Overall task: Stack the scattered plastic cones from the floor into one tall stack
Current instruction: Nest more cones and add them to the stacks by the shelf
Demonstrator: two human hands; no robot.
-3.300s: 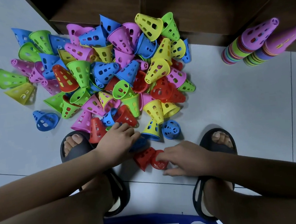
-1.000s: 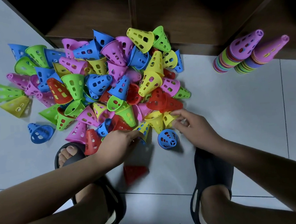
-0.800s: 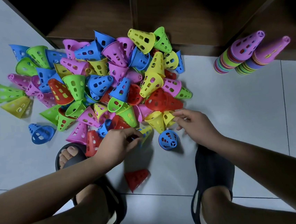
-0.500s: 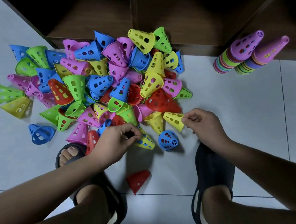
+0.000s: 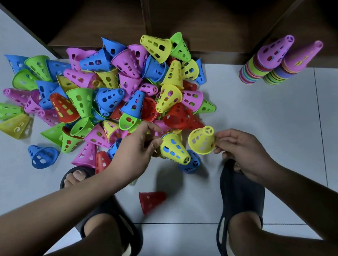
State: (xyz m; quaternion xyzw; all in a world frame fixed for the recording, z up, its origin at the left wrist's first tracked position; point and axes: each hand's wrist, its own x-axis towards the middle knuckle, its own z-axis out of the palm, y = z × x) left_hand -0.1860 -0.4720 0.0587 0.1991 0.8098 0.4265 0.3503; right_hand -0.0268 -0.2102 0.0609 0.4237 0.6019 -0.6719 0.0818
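The cones are thin moulded plastic, smooth and slightly glossy, each a stubby tapered shell with a flat tip and rounded rectangular holes through its wall. Most lie tumbled in a loose pile (image 5: 102, 93) of blue, green, pink, yellow and red on the pale tiled floor (image 5: 267, 128), against the foot of a dark wooden cabinet (image 5: 112, 19).

My left hand (image 5: 137, 149) is curled around the wide rim of a yellow cone (image 5: 174, 150). Blue shows through its holes and at its rim, so a blue cone seems nested inside. Its tip points near and to the right. My right hand (image 5: 240, 152) pinches the wide rim of a second yellow cone (image 5: 202, 140) between thumb and fingers (image 5: 224, 136), narrowly closed on the edge, with its tip turned up towards me. The two yellow cones are just beside each other, and I cannot tell whether they touch.

Under the left-hand cone a blue cone (image 5: 192, 162) lies on the floor. A red cone (image 5: 150, 200) lies on its side nearer, between my dark slippers (image 5: 240, 193). A lone blue cone (image 5: 41, 155) sits left of the pile.

Far right, two tall stacks (image 5: 261, 63) stand side by side by the cabinet, both topped in pink with striped rims below.
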